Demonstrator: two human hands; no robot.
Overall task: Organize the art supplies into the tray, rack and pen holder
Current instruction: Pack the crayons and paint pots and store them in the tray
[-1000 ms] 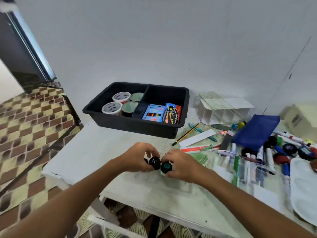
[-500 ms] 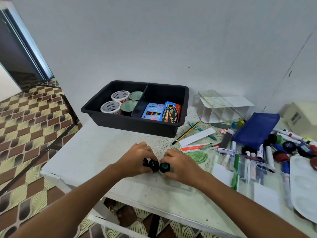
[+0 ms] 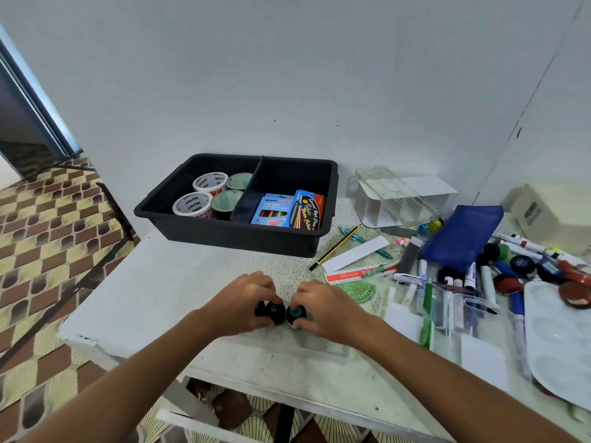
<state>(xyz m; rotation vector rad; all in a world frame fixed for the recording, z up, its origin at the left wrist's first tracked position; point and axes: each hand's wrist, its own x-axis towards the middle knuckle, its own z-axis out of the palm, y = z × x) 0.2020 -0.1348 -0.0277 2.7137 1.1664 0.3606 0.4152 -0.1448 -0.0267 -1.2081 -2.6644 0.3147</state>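
Observation:
My left hand (image 3: 244,302) grips two small black-capped paint pots (image 3: 271,310) near the table's front middle. Beside it, my right hand (image 3: 323,306) grips a teal-capped paint pot (image 3: 295,313); the pots sit close together low over the tabletop. Behind them stands a black divided tray (image 3: 236,239): its left half holds several round tubs (image 3: 193,204), its right half two crayon boxes (image 3: 287,211). A clear rack (image 3: 396,195) stands at the back right, and a clear pen holder (image 3: 447,311) with markers stands right of my right hand.
Loose markers, paint pots, a blue pouch (image 3: 460,236), a pencil (image 3: 334,247), a ruler (image 3: 358,271) and a white palette (image 3: 558,343) crowd the table's right side. A cream box (image 3: 553,209) sits far right. The table's left edge drops to a tiled floor.
Both hands with their pots have sunk slightly toward the tabletop and stayed close together. Nothing else has moved.

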